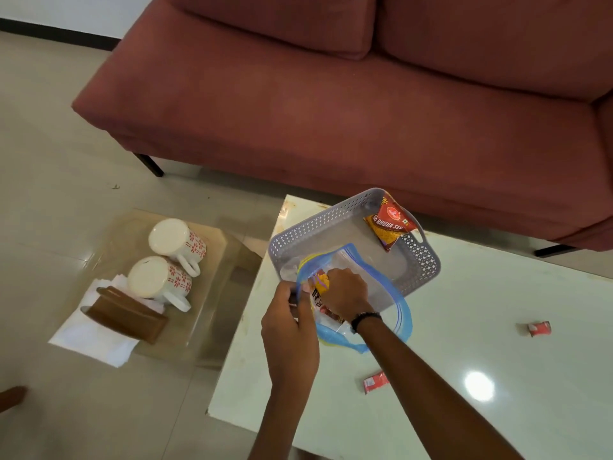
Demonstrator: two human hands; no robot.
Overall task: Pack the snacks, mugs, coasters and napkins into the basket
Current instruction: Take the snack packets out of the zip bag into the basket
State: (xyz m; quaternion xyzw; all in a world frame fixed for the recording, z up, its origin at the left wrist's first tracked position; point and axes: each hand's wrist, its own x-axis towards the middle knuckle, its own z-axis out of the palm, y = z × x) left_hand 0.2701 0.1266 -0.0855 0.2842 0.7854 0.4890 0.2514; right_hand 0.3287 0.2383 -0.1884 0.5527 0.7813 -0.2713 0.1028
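Note:
A grey perforated basket [335, 215] stands on the white table [464, 310]. A red and orange snack packet [389, 225] leans in its far right corner. My left hand [288, 322] pinches the blue rim of a clear zip bag [403, 310] at the basket's near edge. My right hand [346, 293] reaches inside the bag and grips a yellow snack packet [320, 287]. Two white mugs with red flowers [175, 242] [156, 280] lie upside down on a low glass table [212, 293] at the left, beside a brown coaster holder [127, 315] and white napkins [89, 338].
A red sofa [331, 111] runs along the far side of the table. Two small red packets [539, 328] [374, 381] lie on the white table to the right. A foot [11, 396] shows at the left edge on the tiled floor.

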